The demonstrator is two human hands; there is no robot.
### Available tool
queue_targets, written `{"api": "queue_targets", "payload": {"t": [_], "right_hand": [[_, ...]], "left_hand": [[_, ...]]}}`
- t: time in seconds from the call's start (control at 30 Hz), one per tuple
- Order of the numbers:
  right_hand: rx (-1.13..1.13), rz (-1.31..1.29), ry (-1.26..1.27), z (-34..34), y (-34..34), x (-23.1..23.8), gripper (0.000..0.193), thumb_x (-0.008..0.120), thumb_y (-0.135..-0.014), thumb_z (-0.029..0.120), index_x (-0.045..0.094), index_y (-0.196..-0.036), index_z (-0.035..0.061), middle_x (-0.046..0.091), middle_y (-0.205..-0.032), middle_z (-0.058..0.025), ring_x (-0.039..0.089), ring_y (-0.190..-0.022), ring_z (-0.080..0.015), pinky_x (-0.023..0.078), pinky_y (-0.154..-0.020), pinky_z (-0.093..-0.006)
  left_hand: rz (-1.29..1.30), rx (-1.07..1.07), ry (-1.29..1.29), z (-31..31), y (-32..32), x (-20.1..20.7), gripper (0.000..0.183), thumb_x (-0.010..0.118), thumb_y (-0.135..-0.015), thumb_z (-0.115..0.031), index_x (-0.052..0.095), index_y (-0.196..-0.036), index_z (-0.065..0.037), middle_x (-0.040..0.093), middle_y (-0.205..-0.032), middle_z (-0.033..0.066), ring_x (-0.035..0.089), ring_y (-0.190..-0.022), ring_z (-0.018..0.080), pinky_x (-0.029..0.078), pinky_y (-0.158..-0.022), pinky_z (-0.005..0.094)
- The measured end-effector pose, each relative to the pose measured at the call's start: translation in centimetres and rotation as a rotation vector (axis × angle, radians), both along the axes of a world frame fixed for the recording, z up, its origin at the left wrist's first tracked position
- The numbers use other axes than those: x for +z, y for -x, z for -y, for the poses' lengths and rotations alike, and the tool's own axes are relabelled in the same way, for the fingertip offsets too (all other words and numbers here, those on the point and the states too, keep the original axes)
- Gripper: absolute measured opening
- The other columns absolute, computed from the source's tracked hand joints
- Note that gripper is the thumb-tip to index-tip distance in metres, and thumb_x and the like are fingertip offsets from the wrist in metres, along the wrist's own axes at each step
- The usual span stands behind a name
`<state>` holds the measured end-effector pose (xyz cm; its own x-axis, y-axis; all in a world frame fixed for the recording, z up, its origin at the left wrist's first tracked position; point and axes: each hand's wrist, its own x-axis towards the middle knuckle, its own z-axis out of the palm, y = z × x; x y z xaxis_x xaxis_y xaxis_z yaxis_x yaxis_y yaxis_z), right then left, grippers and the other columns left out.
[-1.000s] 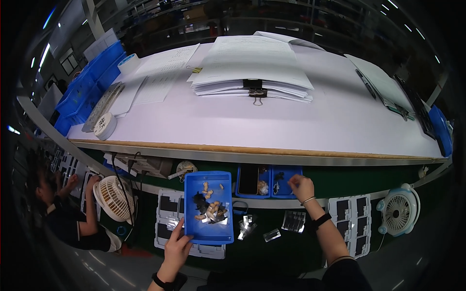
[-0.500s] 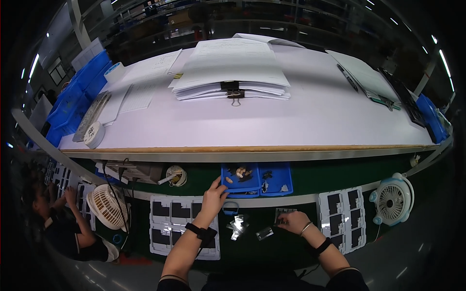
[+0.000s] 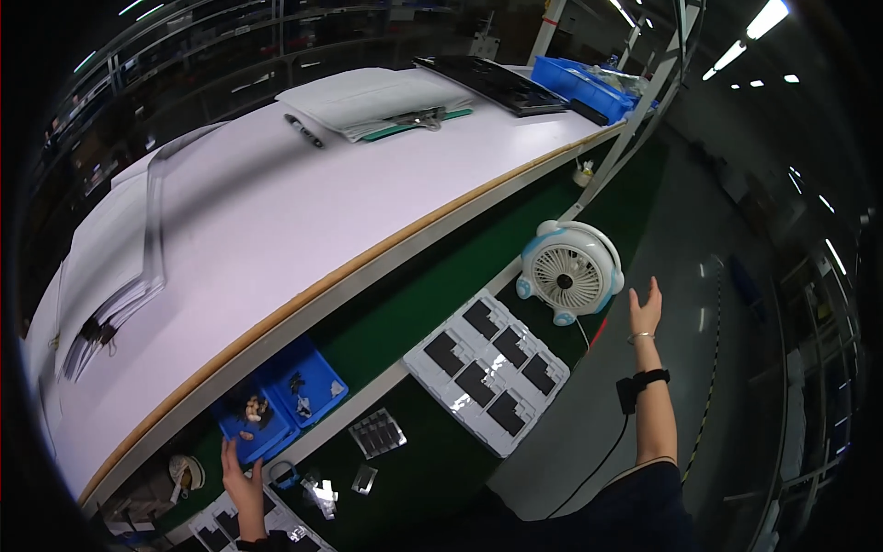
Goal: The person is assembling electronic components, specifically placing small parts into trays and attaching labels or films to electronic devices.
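My left hand (image 3: 242,480) is at the near corner of a blue bin (image 3: 245,453), fingers stretched and thumb apart, with nothing in it. Several small beige pieces lie in that bin; the blue bin beside it (image 3: 317,363) has small dark and clear bits. Out to the right, my right hand (image 3: 647,310) is raised over the floor beside a white and blue fan (image 3: 565,279), open and holding nothing. On the green mat lie a clear tray with dark slots (image 3: 377,433), a small clear-and-silver piece (image 3: 364,479) and a heap of shiny strips (image 3: 322,498).
A pale tray of dark flat parts (image 3: 493,373) is left of the fan. Another such tray (image 3: 216,529) is under my left forearm. The upper shelf's wooden edge (image 3: 303,296) runs diagonally above the bins. A cable (image 3: 596,478) hangs from my right wristband.
The view has swung to the right and tilted. My right hand has left the clear tray on the mat and reached out past the fan, opening. My left hand stays by the blue bin.
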<state>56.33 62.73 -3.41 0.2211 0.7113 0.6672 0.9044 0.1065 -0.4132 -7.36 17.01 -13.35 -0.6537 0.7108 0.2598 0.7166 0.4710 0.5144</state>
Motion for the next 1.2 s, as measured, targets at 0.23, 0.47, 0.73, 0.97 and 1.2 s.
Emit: {"api": "queue_targets", "payload": {"t": [0.23, 0.47, 0.73, 0.97, 1.2], "right_hand": [[0.507, -0.43, 0.397, -10.1, -3.4, 0.3, 0.049, 0.061, -0.084, 0.037, 0.056, -0.118, 0.0029, 0.059, -0.115, -0.0111, 0.051, -0.111, -0.0197, 0.039, -0.093, -0.0307], [0.55, -0.446, 0.381, -13.1, 1.8, 0.3, 0.035, 0.068, -0.08, 0.025, 0.063, -0.104, 0.0009, 0.065, -0.088, -0.004, 0.058, -0.076, -0.0099, 0.046, -0.07, -0.023], [0.623, -0.512, 0.448, -9.4, 3.4, 1.3, 0.03, 0.067, -0.082, 0.021, 0.063, -0.102, -0.0007, 0.065, -0.088, -0.0026, 0.058, -0.076, -0.0084, 0.046, -0.069, -0.0219], [0.606, -0.72, 0.654, -10.7, 1.1, 4.0, 0.04, 0.057, -0.088, 0.037, 0.06, -0.111, 0.0048, 0.062, -0.107, -0.0031, 0.057, -0.097, -0.0139, 0.044, -0.083, -0.0299], [0.756, -0.954, 1.11, -19.8, 0.3, -0.3, 0.044, 0.046, -0.094, 0.035, 0.053, -0.122, 0.0021, 0.057, -0.121, -0.012, 0.053, -0.112, -0.0204, 0.04, -0.096, -0.0303]], "left_hand": [[-0.105, 0.16, 0.116, 1.5, -3.8, 4.8, 0.087, 0.07, -0.064, -0.001, 0.028, -0.139, -0.008, 0.022, -0.146, 0.0163, 0.029, -0.13, 0.0401, 0.033, -0.102, 0.0427], [-0.059, 0.165, 0.153, 2.0, -5.0, 5.7, 0.081, 0.067, -0.066, 0.001, 0.031, -0.138, -0.007, 0.029, -0.141, 0.0187, 0.033, -0.127, 0.0403, 0.033, -0.101, 0.042], [-0.012, 0.123, 0.182, 0.6, -6.0, 7.2, 0.079, 0.064, -0.066, 0.004, 0.033, -0.137, -0.007, 0.035, -0.137, 0.02, 0.035, -0.126, 0.0396, 0.03, -0.103, 0.0409], [-0.02, 0.106, 0.223, -0.9, -6.8, 7.5, 0.078, 0.064, -0.065, 0.005, 0.033, -0.137, -0.006, 0.035, -0.137, 0.0201, 0.035, -0.126, 0.0394, 0.03, -0.103, 0.0411], [-0.091, 0.083, 0.303, -1.8, -7.9, 7.9, 0.078, 0.068, -0.063, 0.001, 0.035, -0.134, -0.006, 0.036, -0.136, 0.0183, 0.04, -0.122, 0.0381, 0.038, -0.097, 0.0388]]}}
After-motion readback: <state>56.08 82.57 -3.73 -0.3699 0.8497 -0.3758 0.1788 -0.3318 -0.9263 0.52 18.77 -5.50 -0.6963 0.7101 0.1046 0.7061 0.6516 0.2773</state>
